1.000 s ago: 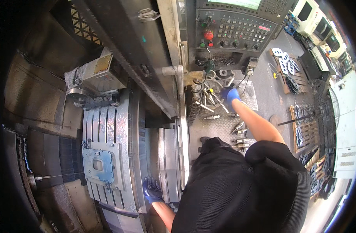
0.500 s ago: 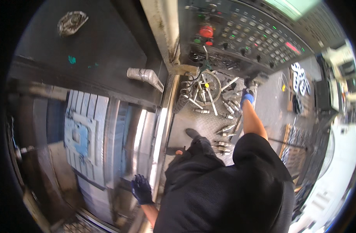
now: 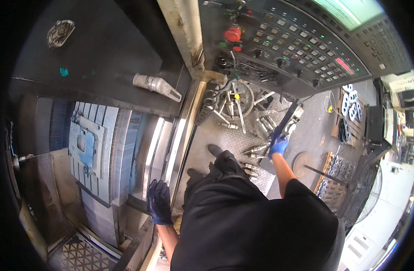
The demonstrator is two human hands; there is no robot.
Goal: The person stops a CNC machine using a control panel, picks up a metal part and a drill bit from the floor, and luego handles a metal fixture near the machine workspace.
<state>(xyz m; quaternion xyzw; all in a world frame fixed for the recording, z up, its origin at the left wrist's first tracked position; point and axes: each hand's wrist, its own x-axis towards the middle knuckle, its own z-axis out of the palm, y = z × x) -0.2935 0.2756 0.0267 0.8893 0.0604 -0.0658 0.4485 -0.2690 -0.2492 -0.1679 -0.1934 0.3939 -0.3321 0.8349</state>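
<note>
My left hand (image 3: pixel 159 202), in a dark blue glove, is at the lower doorway edge of the milling machine, fingers stretched out and holding nothing. Beyond it, inside the machine, a blue-faced plate (image 3: pixel 86 147) with a square opening is mounted on the slotted table (image 3: pixel 105 180). My right hand (image 3: pixel 278 144), in a blue glove, is closed around the near end of a long black bar-like thing (image 3: pixel 286 118); its exact kind is not clear. Several metal tool holders (image 3: pixel 266 123) lie close to the left of that hand.
Above is the control panel (image 3: pixel 290 43) with a red emergency button (image 3: pixel 232 33). A dark machine door (image 3: pixel 103 58) has a grey handle (image 3: pixel 157 86). A handwheel-like round frame (image 3: pixel 247 101) stands below the panel. At right are a fan (image 3: pixel 362 192) and pallets of metal parts (image 3: pixel 335 178).
My right hand has drawn back toward me, and the long black thing now shows in it. My left hand has moved slightly up and left. The view has shifted.
</note>
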